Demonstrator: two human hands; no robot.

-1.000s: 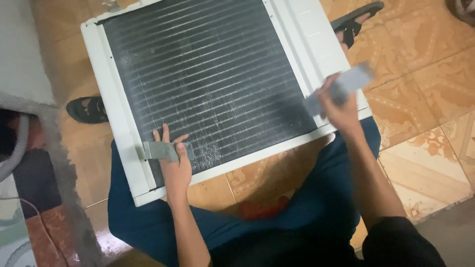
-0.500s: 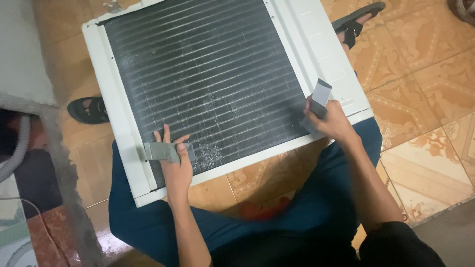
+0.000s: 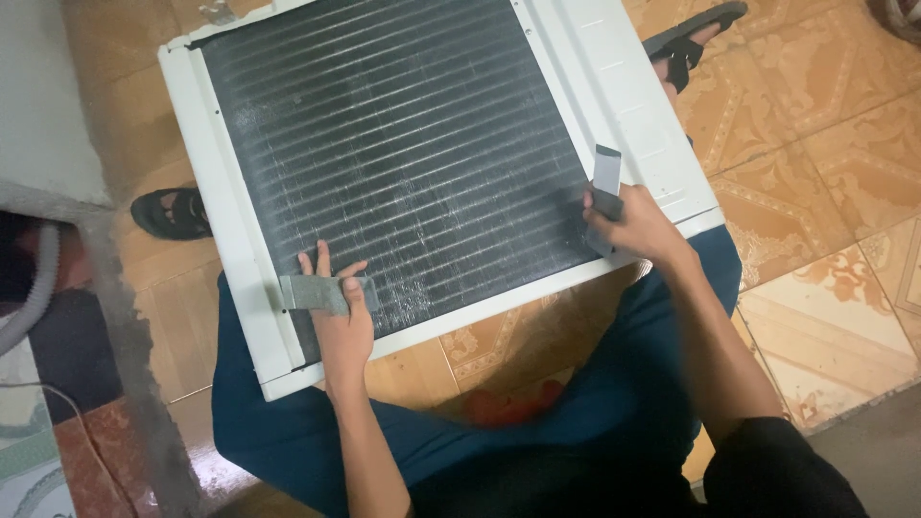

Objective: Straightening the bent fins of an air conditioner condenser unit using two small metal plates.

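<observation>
A white-framed unit (image 3: 216, 211) with a dark finned coil (image 3: 403, 153) rests tilted across my knees. My left hand (image 3: 338, 321) lies flat on the coil's lower left corner, fingers pressing a grey strip (image 3: 312, 293) against the fins and frame. My right hand (image 3: 638, 225) sits at the coil's right edge, closed around a second grey strip (image 3: 606, 177) that stands upright out of the fist, over the white side panel (image 3: 633, 105).
The floor is patterned orange tile (image 3: 815, 125). One sandalled foot (image 3: 173, 213) shows left of the unit and another (image 3: 691, 38) at the upper right. A grey hose (image 3: 34, 288) and a concrete ledge (image 3: 48, 105) lie at the left.
My right hand has come down and left from above the floor to the coil's right edge, turning its grey strip upright. My left hand has stayed put.
</observation>
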